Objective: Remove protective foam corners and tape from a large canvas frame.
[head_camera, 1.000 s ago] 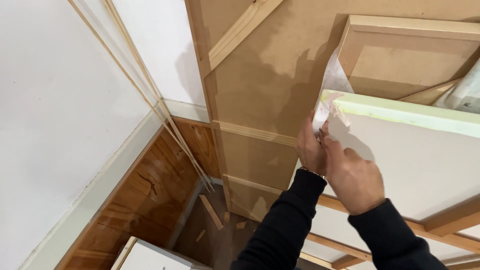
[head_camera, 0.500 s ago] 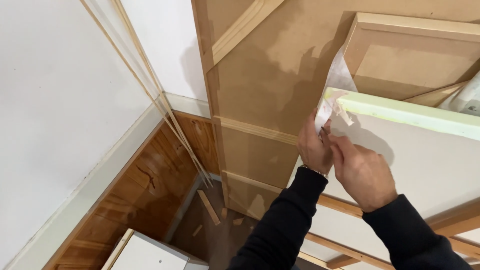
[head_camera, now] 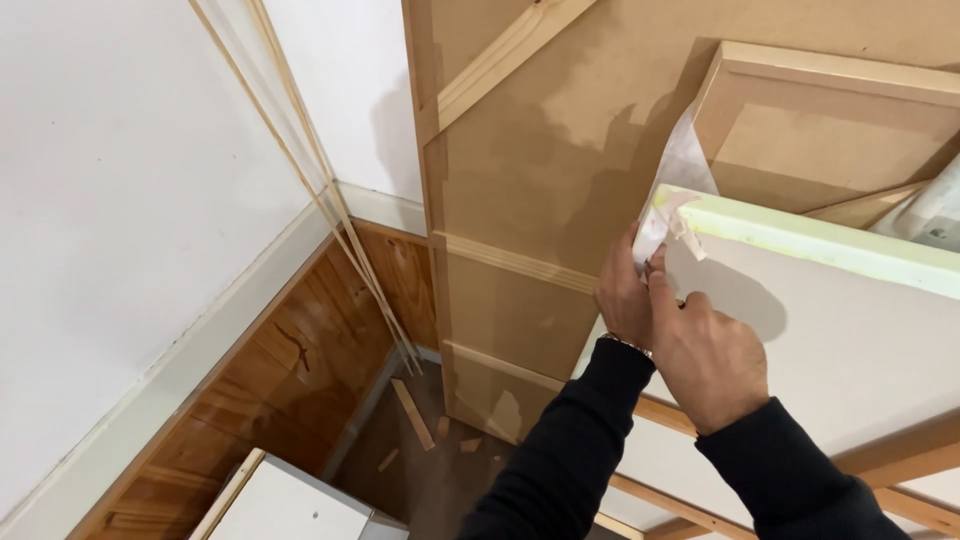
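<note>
At the corner of the white panel (head_camera: pixel 840 330) we pinch a thin protective film (head_camera: pixel 672 190): left hand (head_camera: pixel 625 300) and right hand (head_camera: pixel 710 360) both closed on its loose edge. It looks light, limp, tear-prone; we judge gripping near the peel line safest.

Hands (head_camera: pixel 680 330) at panel (head_camera: pixel 850 330) corner, boards (head_camera: pixel 540 190) behind.

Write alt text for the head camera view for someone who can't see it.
Two hands in black sleeves, the left hand and right hand, pinch a thin white protective film at the corner of a white flat panel with a pale green edge. Brown fibreboard panels with pale wooden battens lean behind, beside a white wall.
</note>
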